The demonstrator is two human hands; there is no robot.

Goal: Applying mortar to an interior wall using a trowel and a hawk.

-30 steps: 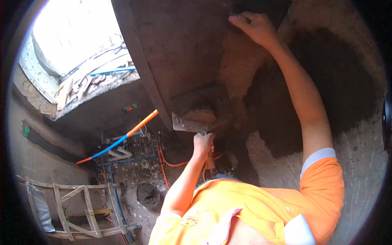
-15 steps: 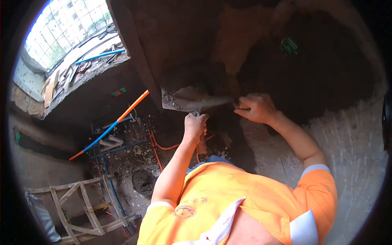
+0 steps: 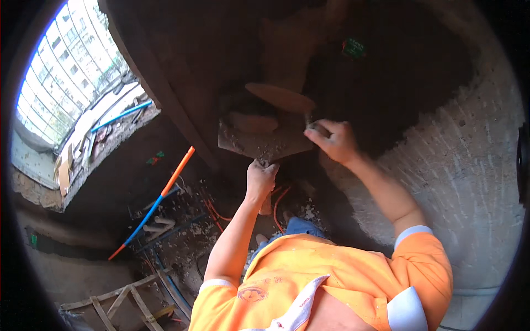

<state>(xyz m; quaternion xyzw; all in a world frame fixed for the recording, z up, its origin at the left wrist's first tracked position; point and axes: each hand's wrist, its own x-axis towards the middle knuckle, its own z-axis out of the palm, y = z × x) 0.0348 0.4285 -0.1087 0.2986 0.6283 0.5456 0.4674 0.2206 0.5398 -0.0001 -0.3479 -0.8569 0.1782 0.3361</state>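
Observation:
My left hand (image 3: 259, 179) is closed on the handle of a square plasterer's hawk (image 3: 242, 142), held in the middle of the view with dark mortar (image 3: 254, 122) on it. My right hand (image 3: 334, 140) grips the handle of a long-bladed trowel (image 3: 280, 96), whose blade lies over the upper part of the hawk, beside the mortar. Whether the blade touches the board is hard to tell. Behind both tools is a wall (image 3: 397, 83) with a dark patch of damp plaster and a small green label (image 3: 353, 47).
A barred window (image 3: 66, 66) at upper left has debris and blue pipe on its sill (image 3: 121, 115). An orange and blue pipe (image 3: 160, 198) slants below it. A wooden frame (image 3: 124, 300) sits lower left. Red and blue pipes (image 3: 215, 212) cross the lower area, where rubble is scattered.
My right hand has dropped from high on the wall to beside the hawk, bringing the trowel blade over it. My left hand has risen slightly. The view has shifted, showing more lower wall at right.

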